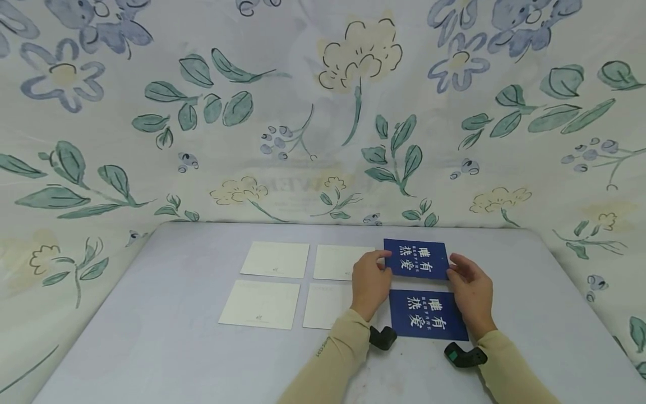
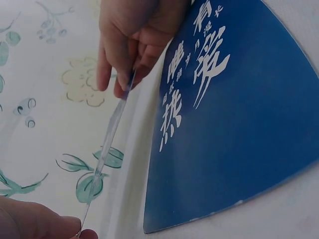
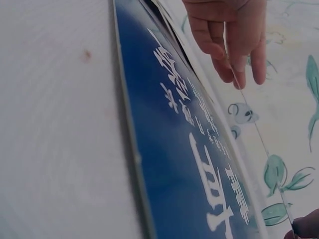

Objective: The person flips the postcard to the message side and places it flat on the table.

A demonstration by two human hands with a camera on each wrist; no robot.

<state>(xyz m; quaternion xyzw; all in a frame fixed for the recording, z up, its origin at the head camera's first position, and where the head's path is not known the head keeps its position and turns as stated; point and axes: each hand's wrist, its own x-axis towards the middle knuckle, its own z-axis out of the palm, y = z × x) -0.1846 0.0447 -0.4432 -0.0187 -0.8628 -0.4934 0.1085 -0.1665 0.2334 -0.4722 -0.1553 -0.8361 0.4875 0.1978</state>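
Observation:
A dark blue card with white Chinese characters is held at its two short edges. My left hand pinches its left edge between thumb and fingers, and my right hand pinches the right edge. Seen nearly edge-on in the left wrist view, the held card is a thin line raised above the table. A second blue card, with the same print, lies flat just nearer to me, between my wrists. That lower card fills the middle of the right wrist view.
Several cream cards lie left of the blue ones in two rows, among them a far-left card and a near-left card. My left hand partly covers those closest to it. A floral cloth rises behind the white table.

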